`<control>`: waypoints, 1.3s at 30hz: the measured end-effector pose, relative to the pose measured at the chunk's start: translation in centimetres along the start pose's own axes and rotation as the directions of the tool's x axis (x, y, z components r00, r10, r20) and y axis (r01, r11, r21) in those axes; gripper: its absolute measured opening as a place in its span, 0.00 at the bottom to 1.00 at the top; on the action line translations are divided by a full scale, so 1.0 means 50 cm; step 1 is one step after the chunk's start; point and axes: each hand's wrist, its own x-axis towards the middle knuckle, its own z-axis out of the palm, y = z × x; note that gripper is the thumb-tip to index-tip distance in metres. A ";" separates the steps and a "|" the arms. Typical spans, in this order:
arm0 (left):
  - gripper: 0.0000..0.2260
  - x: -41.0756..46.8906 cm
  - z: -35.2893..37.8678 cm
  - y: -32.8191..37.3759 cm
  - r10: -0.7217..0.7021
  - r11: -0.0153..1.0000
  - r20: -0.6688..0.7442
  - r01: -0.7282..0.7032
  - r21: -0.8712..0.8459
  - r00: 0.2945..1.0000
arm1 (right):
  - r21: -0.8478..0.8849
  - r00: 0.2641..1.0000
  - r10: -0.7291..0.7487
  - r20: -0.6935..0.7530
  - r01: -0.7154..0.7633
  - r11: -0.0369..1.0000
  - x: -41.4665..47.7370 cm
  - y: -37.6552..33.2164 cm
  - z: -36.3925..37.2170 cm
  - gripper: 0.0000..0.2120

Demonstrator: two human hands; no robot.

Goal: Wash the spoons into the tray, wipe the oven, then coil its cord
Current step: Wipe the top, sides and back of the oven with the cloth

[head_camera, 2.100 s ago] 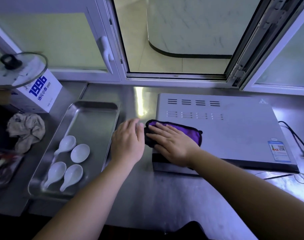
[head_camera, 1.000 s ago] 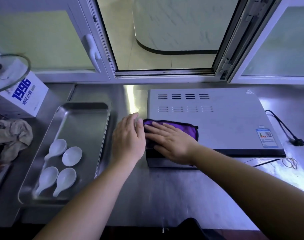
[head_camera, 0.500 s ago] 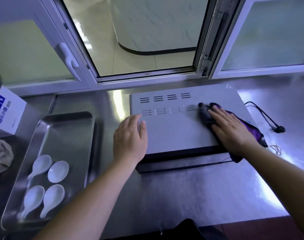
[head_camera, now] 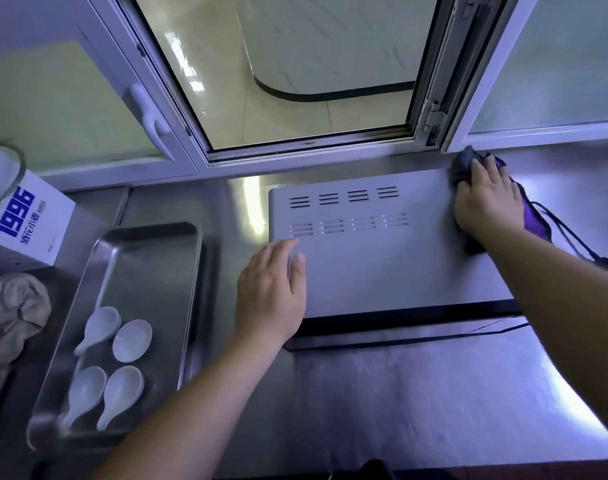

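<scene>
We're over a steel bench [head_camera: 382,393] w/ a window [head_camera: 295,64] swung open behind it, white frame, tiled floor beyond the sill.

Biggest item on the bench: the oven [head_camera: 382,265], grey top w/ two rows of vent slots near the back, dark front edge facing us. Our left hand [head_camera: 271,292] lies flat on its near-left corner, fingers spread, grip wide, holding nothing. Our right hand [head_camera: 484,199] is at the far-right corner, palm down, pressing a purple cloth [head_camera: 534,223] onto the top; the cloth's grey end sticks out past the fingertips toward the window frame, grip flat on the cloth, not curled round it.

Cord [head_camera: 572,240]: black, runs off the oven's right side behind the cloth, plug end lying loose on the bench, uncoiled. A thin wire also trails along the bench in front of the oven, right side.

Left of the oven, the metal tray [head_camera: 150,258], just beside our left wrist. Four white spoons [head_camera: 108,362] in its near end, bowls close together, far half bare.

Further left: a white box [head_camera: 28,230], blue "1996" printed big plus smaller Chinese characters, too small to read. A glass lid [head_camera: 1,174] leans over it. Below, a crumpled beige rag [head_camera: 15,313].
</scene>
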 end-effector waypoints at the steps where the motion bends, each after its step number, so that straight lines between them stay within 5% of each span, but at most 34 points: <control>1: 0.28 -0.001 0.000 -0.001 -0.004 1.000 0.001 0.004 -0.001 1.000 | 0.004 1.000 0.001 0.007 -0.001 1.000 0.007 -0.020 0.009 0.28; 6: 0.27 -0.005 -0.010 -0.008 -0.038 0.999 -0.024 0.038 -0.011 0.999 | 0.013 0.983 -0.166 0.081 0.165 0.986 -0.021 -0.177 0.071 0.29; 13: 0.26 -0.022 -0.042 -0.034 -0.102 0.995 -0.093 0.101 -0.019 0.990 | 0.055 0.868 -0.449 0.213 0.448 0.892 -0.137 -0.381 0.164 0.30; 16: 0.27 -0.026 -0.057 -0.043 -0.132 0.991 -0.115 0.133 -0.001 0.985 | 0.062 0.760 -0.587 0.280 0.596 0.801 -0.174 -0.399 0.166 0.30; 21: 0.26 -0.022 -0.067 -0.036 -0.080 0.997 -0.151 0.081 -0.004 0.985 | 0.126 0.468 -0.803 0.368 0.831 0.542 -0.283 -0.353 0.135 0.29; 24: 0.25 -0.009 -0.059 -0.015 -0.047 0.999 -0.160 0.045 -0.019 0.986 | 0.124 0.404 -0.825 0.395 0.866 0.484 -0.334 -0.276 0.107 0.30; 27: 0.25 0.004 -0.044 0.009 0.003 0.999 -0.144 -0.009 -0.037 0.990 | 0.080 0.483 -0.793 0.371 0.834 0.546 -0.334 -0.179 0.077 0.29; 30: 0.24 0.011 -0.033 0.024 0.047 0.997 -0.132 -0.054 -0.049 0.990 | 0.011 0.644 -0.694 0.321 0.731 0.683 -0.284 -0.066 0.036 0.27; 35: 0.25 0.013 -0.029 0.033 0.074 0.995 -0.106 -0.081 -0.064 0.992 | -0.059 0.963 -0.253 0.093 0.259 0.964 -0.206 0.075 -0.020 0.27; 39: 0.24 -0.002 -0.035 0.020 0.076 0.993 -0.118 -0.087 -0.084 0.990 | 0.011 0.994 0.091 -0.058 -0.091 0.996 -0.239 0.038 0.007 0.28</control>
